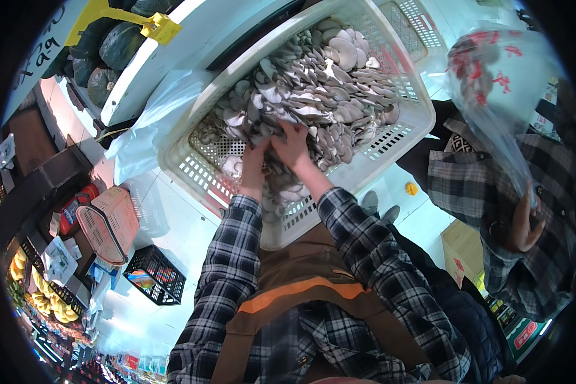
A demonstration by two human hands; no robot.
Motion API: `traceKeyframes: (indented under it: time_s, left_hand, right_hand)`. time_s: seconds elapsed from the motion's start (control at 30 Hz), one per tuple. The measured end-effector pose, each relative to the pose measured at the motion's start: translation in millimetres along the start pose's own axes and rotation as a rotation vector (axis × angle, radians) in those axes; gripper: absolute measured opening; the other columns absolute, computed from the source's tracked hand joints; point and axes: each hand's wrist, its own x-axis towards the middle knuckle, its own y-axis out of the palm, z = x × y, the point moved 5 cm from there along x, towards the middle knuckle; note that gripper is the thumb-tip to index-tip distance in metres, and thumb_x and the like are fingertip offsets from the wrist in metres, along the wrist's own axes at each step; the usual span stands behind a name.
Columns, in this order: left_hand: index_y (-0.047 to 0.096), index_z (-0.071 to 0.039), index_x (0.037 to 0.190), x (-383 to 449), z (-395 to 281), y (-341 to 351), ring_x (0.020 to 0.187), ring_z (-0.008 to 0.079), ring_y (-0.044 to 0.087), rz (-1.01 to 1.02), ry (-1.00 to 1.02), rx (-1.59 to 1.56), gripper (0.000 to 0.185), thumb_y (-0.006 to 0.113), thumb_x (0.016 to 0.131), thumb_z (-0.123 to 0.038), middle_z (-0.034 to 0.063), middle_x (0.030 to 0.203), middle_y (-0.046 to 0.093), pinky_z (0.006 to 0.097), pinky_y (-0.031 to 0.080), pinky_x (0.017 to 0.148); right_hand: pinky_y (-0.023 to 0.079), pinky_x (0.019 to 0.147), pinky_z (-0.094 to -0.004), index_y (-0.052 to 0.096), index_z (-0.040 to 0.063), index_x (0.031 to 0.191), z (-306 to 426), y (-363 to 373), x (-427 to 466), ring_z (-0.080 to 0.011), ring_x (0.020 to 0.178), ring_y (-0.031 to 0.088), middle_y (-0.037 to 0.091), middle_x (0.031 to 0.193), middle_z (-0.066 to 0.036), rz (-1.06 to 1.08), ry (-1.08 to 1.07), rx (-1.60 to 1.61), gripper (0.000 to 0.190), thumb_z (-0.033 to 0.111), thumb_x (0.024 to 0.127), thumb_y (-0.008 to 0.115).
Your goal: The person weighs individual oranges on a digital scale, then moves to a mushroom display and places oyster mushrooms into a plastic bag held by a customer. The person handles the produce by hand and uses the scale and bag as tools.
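A large white perforated plastic crate fills the upper middle of the view, heaped with grey oyster mushrooms. Both of my hands are inside it, close together at the near left part of the heap. My left hand touches a cluster, its fingertips partly hidden among the caps. Beside it, my right hand has its fingers bent over the same mushrooms; how firmly either hand grips cannot be seen. Some loose mushrooms lie on the crate's bottom near my left hand. A clear plastic bag hangs at the crate's left side.
At right, a person in a plaid shirt holds up a filled plastic bag with red print. Dark green pumpkins sit in a bin at upper left. A pink shopping basket and a black crate stand at lower left.
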Motion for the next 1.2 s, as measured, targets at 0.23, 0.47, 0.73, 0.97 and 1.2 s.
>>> traceKeyframes:
  time_s: [0.23, 0.47, 0.73, 0.97, 1.2]
  left_hand:
    - [0.068, -0.021, 0.104, -0.7, -4.1, -4.9, 0.099, 0.0245, 0.059, 0.169, 0.053, -0.136, 0.036, 0.078, 0.082, -0.048, 0.0011, 0.103, 0.061, 0.0541, 0.05, 0.076]
    - [0.051, -0.018, 0.148, -24.1, -28.0, 1.2, 0.108, 0.0152, 0.063, 0.285, 0.03, -0.196, 0.044, 0.051, 0.104, -0.018, 0.0023, 0.137, 0.057, 0.0305, 0.057, 0.082]
    - [0.048, -0.013, 0.15, -40.4, -41.9, 7.2, 0.116, 0.0165, 0.062, 0.416, 0.384, -0.007, 0.052, 0.046, 0.099, -0.001, 0.0068, 0.139, 0.057, 0.026, 0.058, 0.085]
    - [0.055, -0.015, 0.139, -27.6, -20.3, 4.4, 0.11, 0.0216, 0.063, 0.163, 0.039, -0.194, 0.048, 0.064, 0.093, -0.023, 0.0039, 0.13, 0.061, 0.0459, 0.054, 0.089]
    - [0.054, 0.004, 0.133, -92.2, -18.2, -4.5, 0.107, 0.0217, 0.062, 0.029, 0.431, -0.365, 0.054, 0.075, 0.084, -0.006, 0.0115, 0.122, 0.064, 0.033, 0.049, 0.095]
  right_hand:
    - [0.046, 0.102, -0.0428, 0.047, 0.005, 0.144, 22.1, -5.6, -19.8, -0.0429, 0.115, 0.053, 0.036, 0.137, -0.026, -0.065, -0.158, -0.11, 0.067, 0.03, 0.087, 0.072]
    - [0.051, 0.096, -0.047, 0.019, 0.007, 0.144, 15.0, -15.6, 22.5, -0.0456, 0.114, 0.061, 0.046, 0.138, -0.034, 0.093, -0.003, 0.027, 0.088, 0.037, 0.082, 0.074]
    - [0.041, 0.112, -0.0406, 0.018, 0.003, 0.156, -0.6, 6.1, 49.3, -0.0406, 0.139, 0.041, 0.041, 0.147, -0.03, 0.316, 0.007, -0.062, 0.117, 0.036, 0.066, 0.085]
    - [0.039, 0.114, -0.04, 0.034, 0.005, 0.151, 1.5, -11.3, 30.5, -0.0394, 0.134, 0.047, 0.046, 0.143, -0.025, 0.376, -0.087, 0.025, 0.104, 0.033, 0.066, 0.086]
    - [0.034, 0.118, -0.0435, 0.037, 0.006, 0.151, 56.7, -42.2, -49.6, -0.0417, 0.138, 0.041, 0.045, 0.144, -0.026, 0.201, -0.394, 0.2, 0.091, 0.018, 0.072, 0.08]
